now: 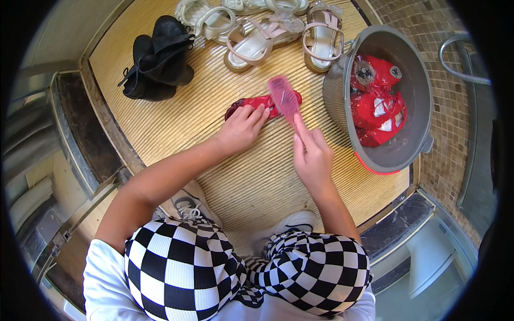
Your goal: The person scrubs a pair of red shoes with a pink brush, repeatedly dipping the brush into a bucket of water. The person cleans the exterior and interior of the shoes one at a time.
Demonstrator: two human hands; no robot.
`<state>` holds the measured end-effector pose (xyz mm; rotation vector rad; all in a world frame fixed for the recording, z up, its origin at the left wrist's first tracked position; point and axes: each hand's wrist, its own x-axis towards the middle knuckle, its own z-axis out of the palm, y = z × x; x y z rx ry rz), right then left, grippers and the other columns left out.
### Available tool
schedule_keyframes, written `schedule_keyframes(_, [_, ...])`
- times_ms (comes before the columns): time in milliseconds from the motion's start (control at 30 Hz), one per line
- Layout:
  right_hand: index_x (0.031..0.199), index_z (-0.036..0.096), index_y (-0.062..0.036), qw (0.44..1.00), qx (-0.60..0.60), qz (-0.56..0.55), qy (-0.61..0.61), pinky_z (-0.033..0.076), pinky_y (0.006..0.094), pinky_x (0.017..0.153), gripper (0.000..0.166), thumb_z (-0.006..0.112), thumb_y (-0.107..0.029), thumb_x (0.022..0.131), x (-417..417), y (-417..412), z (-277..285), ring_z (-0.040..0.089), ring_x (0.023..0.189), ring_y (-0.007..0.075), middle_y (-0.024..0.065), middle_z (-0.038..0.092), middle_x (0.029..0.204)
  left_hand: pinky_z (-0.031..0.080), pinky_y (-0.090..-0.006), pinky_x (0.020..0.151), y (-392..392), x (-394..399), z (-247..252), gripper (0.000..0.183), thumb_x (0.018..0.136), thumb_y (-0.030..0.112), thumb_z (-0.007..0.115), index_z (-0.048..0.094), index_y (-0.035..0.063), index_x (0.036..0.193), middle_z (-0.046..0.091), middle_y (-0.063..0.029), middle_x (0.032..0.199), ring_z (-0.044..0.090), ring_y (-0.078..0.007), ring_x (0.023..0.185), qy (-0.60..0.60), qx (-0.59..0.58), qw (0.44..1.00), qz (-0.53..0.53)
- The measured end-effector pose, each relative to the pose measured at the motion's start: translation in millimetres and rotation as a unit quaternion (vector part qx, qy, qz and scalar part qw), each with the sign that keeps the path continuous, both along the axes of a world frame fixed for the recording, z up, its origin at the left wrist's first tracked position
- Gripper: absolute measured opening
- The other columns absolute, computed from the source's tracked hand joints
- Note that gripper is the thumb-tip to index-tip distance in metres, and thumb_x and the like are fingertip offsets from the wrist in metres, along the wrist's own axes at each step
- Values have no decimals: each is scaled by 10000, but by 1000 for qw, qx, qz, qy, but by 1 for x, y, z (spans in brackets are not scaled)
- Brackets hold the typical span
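A wet red shoe (261, 103) with a dark end lies flat on the ribbed yellowish floor (249, 168) in front of me. My left hand (242, 127) rests on it, fingers pressed on its near side. My right hand (313, 155) is closed round the handle of a pink plastic brush (283, 97), index finger stretched along it. The brush head is over the right part of the red shoe; whether its bristles touch cannot be told, since they face down. To the right, a grey bucket (417, 92) holds red shoes (379, 116) in water.
Black ankle boots (160, 64) stand at the back left. Pale strappy sandals (251, 44) are grouped at the back, one (322, 36) close to the bucket. A metal shower hose (457, 74) hangs at the right. White sneakers (295, 222) are on my feet, near my knees.
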<state>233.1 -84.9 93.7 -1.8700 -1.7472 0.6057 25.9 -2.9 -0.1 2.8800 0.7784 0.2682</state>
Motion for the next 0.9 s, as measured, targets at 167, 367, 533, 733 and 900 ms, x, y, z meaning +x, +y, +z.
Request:
schedule_keyframes(167, [1362, 624, -127, 990, 32, 59, -128, 512, 397, 474, 467, 631, -85, 897, -33, -10, -53, 592, 543, 251, 106, 569, 808, 470, -398, 942, -13, -6, 1, 575, 832, 165, 561, 536, -67, 1358, 518, -212, 1412, 535, -314, 1091, 8, 3, 1000, 5])
schedule_keyframes(367, [1356, 624, -141, 974, 48, -7, -219, 527, 369, 434, 492, 662, -146, 865, 18, 8, -60, 614, 515, 239, 102, 543, 820, 462, -418, 965, -16, -12, 0, 623, 816, 156, 558, 505, -75, 1392, 489, -216, 1453, 521, -321, 1129, 38, 6, 999, 16])
schedule_keyframes(533, [1351, 645, -210, 986, 48, 46, -152, 495, 385, 437, 470, 668, -151, 886, -22, -13, -63, 576, 502, 242, 74, 549, 810, 462, -422, 948, -15, -10, -3, 577, 841, 166, 553, 530, -81, 1362, 508, -236, 1434, 534, -330, 1108, 23, 1, 1000, 6])
schedule_keyframes(733, [1380, 623, -212, 982, 32, -37, -184, 499, 395, 458, 497, 661, -140, 889, 16, 2, -62, 578, 514, 236, 64, 534, 788, 440, -421, 1010, -10, -14, 2, 621, 826, 195, 574, 514, -60, 1389, 510, -218, 1443, 528, -345, 1203, 23, 15, 1000, 0])
schedule_keyframes(900, [1401, 603, -194, 991, 38, 49, -122, 504, 373, 458, 509, 647, -142, 897, -26, -14, -60, 584, 515, 233, 60, 535, 782, 421, -422, 1041, -11, -14, -1, 649, 824, 224, 574, 500, -43, 1411, 492, -203, 1477, 552, -329, 1226, 51, 27, 998, -8])
